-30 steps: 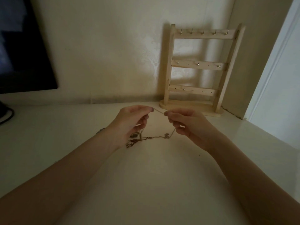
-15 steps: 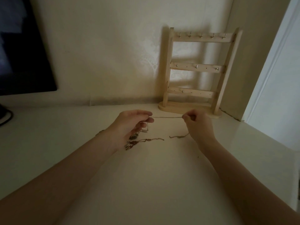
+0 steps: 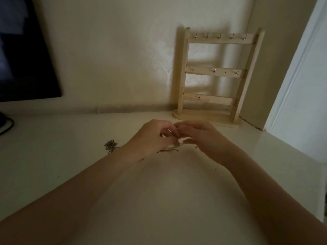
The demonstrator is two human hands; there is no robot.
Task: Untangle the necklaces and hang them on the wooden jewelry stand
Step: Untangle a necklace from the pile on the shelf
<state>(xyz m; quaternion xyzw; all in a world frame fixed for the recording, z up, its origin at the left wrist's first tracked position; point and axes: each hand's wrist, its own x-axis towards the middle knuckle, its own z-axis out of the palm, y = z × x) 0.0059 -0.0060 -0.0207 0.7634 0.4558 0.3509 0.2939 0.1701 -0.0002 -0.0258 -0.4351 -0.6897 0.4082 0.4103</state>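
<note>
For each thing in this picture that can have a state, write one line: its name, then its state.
Wooden jewelry stand: upright against the wall, nothing on its hooks.
Necklaces: tangled, lying on the table, partly under the hands.
Left hand: fingers curled, pinching a chain.
Right hand: fingers curled, pinching the chain, fingertips meeting the left hand's.
Screen: dark.

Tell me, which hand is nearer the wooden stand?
Right. The right hand sits just in front of the wooden jewelry stand; the left hand is further left of it.
</note>
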